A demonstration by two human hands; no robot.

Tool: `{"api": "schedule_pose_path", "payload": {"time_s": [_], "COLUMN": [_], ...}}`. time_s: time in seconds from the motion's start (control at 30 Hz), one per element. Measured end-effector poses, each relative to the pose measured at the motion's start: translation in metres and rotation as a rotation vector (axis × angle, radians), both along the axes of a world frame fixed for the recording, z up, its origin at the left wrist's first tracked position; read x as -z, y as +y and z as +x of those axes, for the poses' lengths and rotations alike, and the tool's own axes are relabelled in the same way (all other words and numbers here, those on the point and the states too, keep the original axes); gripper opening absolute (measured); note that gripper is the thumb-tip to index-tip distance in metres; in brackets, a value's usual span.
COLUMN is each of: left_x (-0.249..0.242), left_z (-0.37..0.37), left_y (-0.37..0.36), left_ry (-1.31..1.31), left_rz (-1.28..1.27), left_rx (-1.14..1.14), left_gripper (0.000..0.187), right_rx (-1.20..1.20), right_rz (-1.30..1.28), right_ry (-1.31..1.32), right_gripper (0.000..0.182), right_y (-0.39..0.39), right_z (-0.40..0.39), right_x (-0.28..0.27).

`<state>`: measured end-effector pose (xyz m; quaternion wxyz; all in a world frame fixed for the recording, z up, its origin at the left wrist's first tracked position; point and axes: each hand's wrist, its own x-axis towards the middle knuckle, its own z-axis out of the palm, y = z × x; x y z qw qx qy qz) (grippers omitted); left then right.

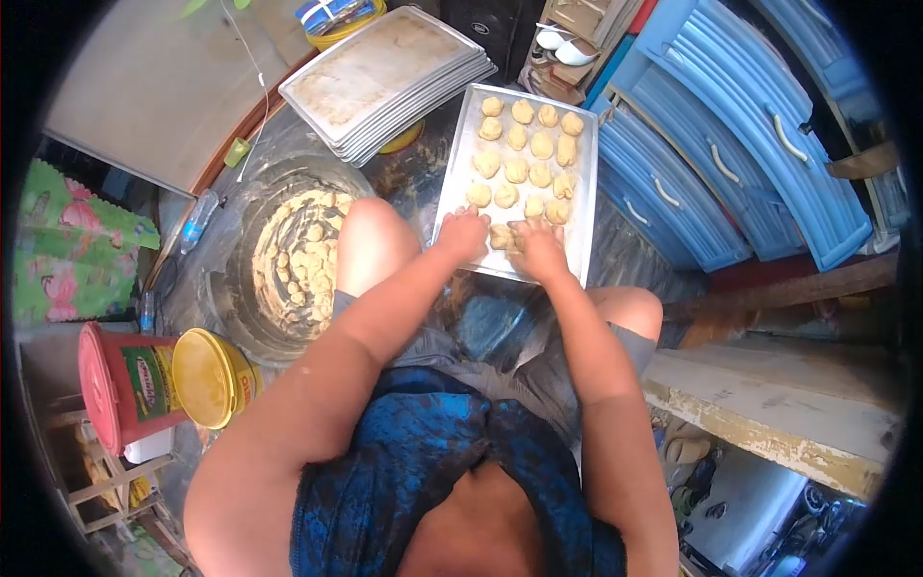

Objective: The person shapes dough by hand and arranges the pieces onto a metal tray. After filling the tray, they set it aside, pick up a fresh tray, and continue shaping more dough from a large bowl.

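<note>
Both hands at near edge of tray (586, 207). Left hand (464, 234) and right hand (539, 252) press on dough pieces (501, 236); rows of dough balls (530, 144) beyond. Bowl (236, 288) with dough at left, stacked trays (385, 77) behind.

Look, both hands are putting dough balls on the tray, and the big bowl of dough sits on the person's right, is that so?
Not quite: the head view shows the bowl of dough on the person's left. Both the left hand and right hand are at the dough balls on the tray.
</note>
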<state>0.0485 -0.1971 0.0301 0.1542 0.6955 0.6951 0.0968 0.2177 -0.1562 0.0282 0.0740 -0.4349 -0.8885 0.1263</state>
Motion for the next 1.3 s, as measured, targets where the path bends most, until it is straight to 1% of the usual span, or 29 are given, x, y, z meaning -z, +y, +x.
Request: {"api": "schedule_pose_path", "payload": {"time_s": [0.03, 0.07, 0.13, 0.2, 0.27, 0.3, 0.33, 0.4, 0.43, 0.5, 0.53, 0.6, 0.63, 0.7, 0.83, 0.9, 0.93, 1.0, 1.03, 1.1, 1.13, 1.2, 1.3], "left_x": [0.021, 0.036, 0.043, 0.049, 0.022, 0.010, 0.006, 0.005, 0.008, 0.015, 0.018, 0.023, 0.024, 0.024, 0.022, 0.020, 0.015, 0.006, 0.009, 0.016, 0.022, 0.028, 0.025], "left_z": [-0.008, -0.014, -0.019, -0.024, -0.021, -0.020, -0.020, -0.023, -0.024, -0.026, -0.028, -0.029, -0.026, -0.023, -0.021, -0.017, -0.015, -0.012, -0.010, -0.004, -0.002, 0.001, 0.002], "left_y": [0.004, 0.009, 0.016, 0.018, 0.012, 0.011, 0.015, 0.025, 0.031, 0.042, 0.049, 0.059, 0.059, 0.060, 0.063, 0.065, 0.066, 0.064, 0.065, 0.066, 0.066, 0.065, 0.065], "left_ry": [-0.015, -0.030, -0.034, -0.130, -0.124, -0.120, -0.121, -0.181, -0.186, -0.271, -0.276, -0.284, -0.288, -0.317, -0.324, -0.289, -0.287, -0.173, -0.172, -0.093, -0.092, -0.074, -0.060], "left_rz": [-0.047, -0.092, -0.072, -0.123, -0.104, -0.092, -0.093, 0.060, 0.061, 0.253, 0.250, 0.045, 0.035, 0.085, 0.039, 0.193, 0.188, 0.261, 0.256, 0.185, 0.180, 0.259, 0.206], "left_rx": [0.020, 0.039, 0.024, -0.037, -0.057, -0.068, -0.070, -0.252, -0.256, -0.262, -0.266, -0.270, -0.272, -0.371, -0.392, -0.399, -0.398, -0.208, -0.204, -0.077, -0.072, -0.083, -0.032], "left_gripper": [0.021, 0.020, 0.019, 0.029, 0.030, 0.032, 0.032, 0.035, 0.035, 0.024, 0.024, 0.034, 0.034, 0.033, 0.034, 0.032, 0.032, 0.026, 0.026, 0.022, 0.022, 0.022, 0.024], "right_rx": [-0.055, -0.059, -0.097, -0.089, -0.048, -0.025, -0.027, -0.048, -0.052, -0.112, -0.114, -0.078, -0.081, -0.085, -0.073, -0.058, -0.043, -0.021, 0.017, 0.062, 0.067, 0.126, 0.152], "right_rz": [-0.002, 0.003, 0.017, 0.022, 0.002, -0.058, -0.059, -0.071, -0.070, -0.062, -0.066, -0.118, -0.137, -0.161, -0.195, -0.253, -0.302, -0.307, -0.316, -0.312, -0.317, -0.302, -0.307], "right_ry": [-0.008, -0.009, -0.064, -0.036, -0.044, -0.081, -0.082, -0.147, -0.152, -0.101, -0.106, -0.071, -0.063, -0.093, -0.131, -0.125, -0.121, -0.106, -0.072, -0.010, -0.008, -0.020, -0.008], "right_gripper": [0.046, 0.046, 0.045, 0.043, 0.042, 0.037, 0.037, 0.033, 0.033, 0.031, 0.031, 0.031, 0.031, 0.031, 0.030, 0.028, 0.027, 0.024, 0.024, 0.025, 0.025, 0.025, 0.023], "right_y": [-0.001, -0.002, -0.004, -0.002, 0.001, 0.000, 0.000, 0.002, 0.004, 0.010, 0.012, 0.014, 0.015, 0.019, 0.037, 0.045, 0.050, 0.055, 0.059, 0.065, 0.068, 0.073, 0.075], "right_z": [-0.005, -0.009, -0.016, -0.022, -0.026, -0.028, -0.029, -0.030, -0.031, -0.033, -0.035, -0.037, -0.037, -0.037, -0.033, -0.029, -0.028, -0.025, -0.023, -0.019, -0.017, -0.014, -0.010], "right_x": [0.002, 0.004, 0.009, 0.012, 0.009, -0.001, -0.004, -0.005, -0.001, 0.005, 0.007, 0.006, 0.002, -0.005, -0.011, -0.015, -0.019, -0.026, -0.028, -0.028, -0.028, -0.031, -0.035]}}
